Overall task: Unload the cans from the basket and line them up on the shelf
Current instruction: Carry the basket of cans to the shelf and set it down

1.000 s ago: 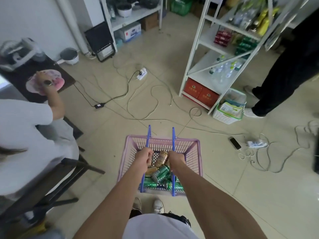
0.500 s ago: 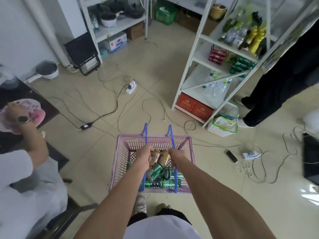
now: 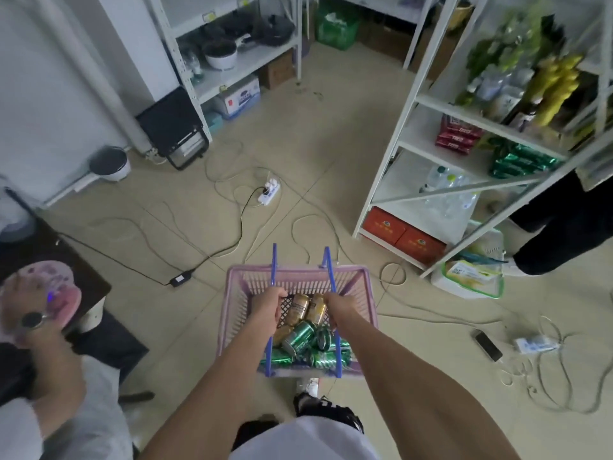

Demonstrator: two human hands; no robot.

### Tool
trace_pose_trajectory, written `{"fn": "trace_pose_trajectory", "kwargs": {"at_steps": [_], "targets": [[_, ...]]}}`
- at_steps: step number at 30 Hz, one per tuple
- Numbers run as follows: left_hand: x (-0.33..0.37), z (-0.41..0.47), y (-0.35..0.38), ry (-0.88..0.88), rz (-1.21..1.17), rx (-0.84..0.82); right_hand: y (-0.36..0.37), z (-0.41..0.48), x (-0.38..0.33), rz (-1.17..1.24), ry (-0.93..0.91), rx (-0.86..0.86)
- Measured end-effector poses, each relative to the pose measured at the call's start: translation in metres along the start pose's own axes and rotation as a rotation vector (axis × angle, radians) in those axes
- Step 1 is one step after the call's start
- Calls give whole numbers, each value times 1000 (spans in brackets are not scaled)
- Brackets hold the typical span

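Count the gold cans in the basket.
3 visible: two gold cans side by side between the hands, a third below them against the left handle. The green cans may hide more.

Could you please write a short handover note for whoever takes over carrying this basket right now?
Left hand: shut on the left blue handle.
Right hand: shut on the right blue handle.
The pink basket is held above the floor, with green cans and gold cans lying loose inside.
The white shelf stands ahead to the right, partly stocked.
Done: nothing unloaded yet.
Left: bring the basket to the shelf, take out every can, line them up.
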State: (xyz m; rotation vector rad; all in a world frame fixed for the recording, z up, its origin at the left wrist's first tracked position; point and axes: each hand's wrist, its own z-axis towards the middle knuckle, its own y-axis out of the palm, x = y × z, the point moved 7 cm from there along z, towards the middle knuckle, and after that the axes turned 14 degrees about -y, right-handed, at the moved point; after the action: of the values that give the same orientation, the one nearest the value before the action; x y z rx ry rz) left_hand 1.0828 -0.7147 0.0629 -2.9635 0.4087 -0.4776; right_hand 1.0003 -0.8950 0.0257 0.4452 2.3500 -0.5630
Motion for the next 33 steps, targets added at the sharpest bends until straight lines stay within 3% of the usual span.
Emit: {"fn": "trace_pose_trajectory", "kwargs": {"at_steps": [11,14,22,33], "targets": [[163,46,-1,-24,-73,-15,45,138,-128,-57,-24,-8],[216,76,0,-38,-93,-32,52,180,-163,-77,-10,61],[362,137,11,4,17,-91,76,244,-276,-2,-71,104],[543,199,54,10,30,-80,85,391,-369,77,26,179]]}}
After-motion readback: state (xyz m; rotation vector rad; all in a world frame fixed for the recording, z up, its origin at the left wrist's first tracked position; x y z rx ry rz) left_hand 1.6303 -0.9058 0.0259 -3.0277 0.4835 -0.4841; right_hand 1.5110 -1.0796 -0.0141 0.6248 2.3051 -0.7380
